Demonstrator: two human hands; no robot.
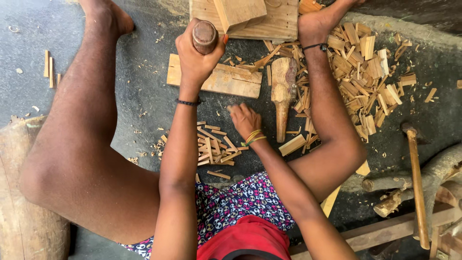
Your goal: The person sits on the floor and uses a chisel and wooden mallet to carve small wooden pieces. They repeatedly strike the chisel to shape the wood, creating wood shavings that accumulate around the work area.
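Observation:
My left hand point(195, 58) is raised and gripped round the rounded brown wooden handle of a tool point(205, 36), above a flat wooden plank point(226, 81) lying on the dark floor. Lower down, my right hand point(244, 120) rests on the floor with its fingers bent down, just above a small heap of thin wood sticks point(214, 149). Whether it holds a piece is hidden by the fingers. A carved wooden mallet point(283, 91) lies to the right of that hand.
My bare legs spread to both sides. A big pile of wood chips point(368, 72) lies right, a board with a block point(276, 21) at the top. A long-handled hammer point(417, 183) and branches lie far right, a log point(21, 202) at left.

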